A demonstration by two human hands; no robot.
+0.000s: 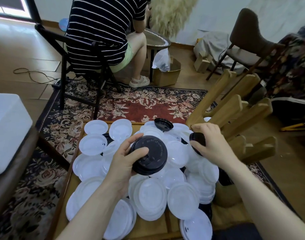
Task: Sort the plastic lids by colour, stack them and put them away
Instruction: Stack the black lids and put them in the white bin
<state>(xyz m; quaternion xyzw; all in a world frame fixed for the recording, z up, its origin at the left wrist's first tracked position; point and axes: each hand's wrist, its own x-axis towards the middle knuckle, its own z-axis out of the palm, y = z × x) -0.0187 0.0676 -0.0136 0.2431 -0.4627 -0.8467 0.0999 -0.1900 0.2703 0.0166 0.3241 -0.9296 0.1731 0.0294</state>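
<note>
Gripping a stack of black lids [149, 155], the left hand [124, 163] faces the right hand [212, 144], which pinches another black lid [198, 142].

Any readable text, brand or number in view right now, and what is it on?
Nothing can be read.
Black plastic lid stack gripped by the left hand: raised lettering curves around the top lid's rim, too blurred to read.
Single black plastic lid held by the right hand: no marking visible.
White plastic lids: no print visible.

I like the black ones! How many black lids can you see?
3 plainly: a black stack in the left hand, one in the right hand, one atop the white pile. More may hide underneath.
</note>
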